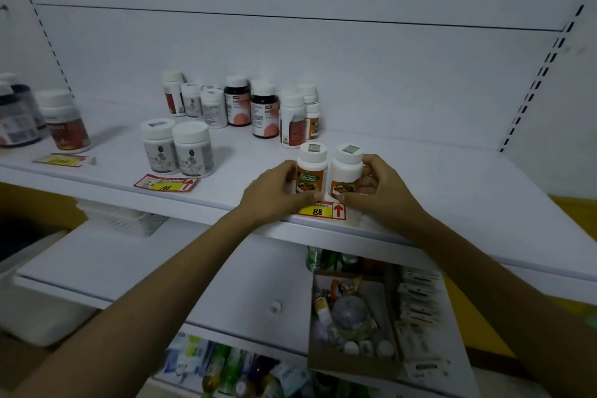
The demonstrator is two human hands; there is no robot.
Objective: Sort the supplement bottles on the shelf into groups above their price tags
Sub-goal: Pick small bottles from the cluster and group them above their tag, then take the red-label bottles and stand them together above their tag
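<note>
The left hand point(277, 191) and right hand point(376, 186) are each gripping a white-capped, orange-labelled plastic bottle point(310, 173) point(347, 173) (side by side); they should be squaring them directly above the yellow "88" price tag point(319, 211).

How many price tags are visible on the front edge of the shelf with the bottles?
3. One price tag lies far left, one marked 108 below the two grey-label bottles, one marked 88 between the left hand and right hand. Others may lie out of view.

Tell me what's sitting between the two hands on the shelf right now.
In the head view, two white-capped bottles with orange labels stand side by side between the left hand and right hand, just behind the 88 price tag.
</note>
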